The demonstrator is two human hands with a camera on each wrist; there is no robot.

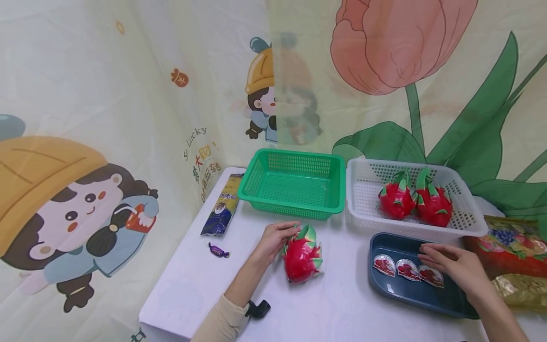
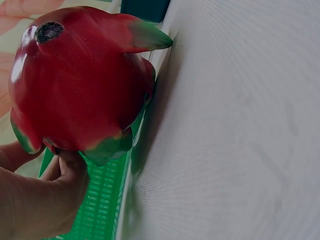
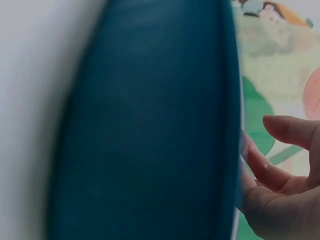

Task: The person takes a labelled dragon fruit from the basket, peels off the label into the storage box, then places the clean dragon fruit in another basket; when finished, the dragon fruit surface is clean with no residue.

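Observation:
My left hand (image 1: 278,240) pinches a red dragon fruit (image 1: 302,260) by its green leafy end, close over the white table. In the left wrist view the dragon fruit (image 2: 82,80) shows its dark round base toward the camera, with the thumb and fingers behind it. At the right, my right hand (image 1: 455,263) reaches over a dark blue tray (image 1: 410,287), its fingers near three round stickers with red pictures (image 1: 408,269) that lie in a row there. From the right wrist, the thumb and fingers (image 3: 262,162) stand apart beyond the tray wall.
A green basket (image 1: 295,190) stands at the back, touching a white basket (image 1: 363,190) with two dragon fruits (image 1: 397,199) inside. Along the left edge lie a blue and gold packet (image 1: 222,206) and a purple wrapped candy (image 1: 219,250). Shiny red and gold packaging (image 1: 508,247) lies far right.

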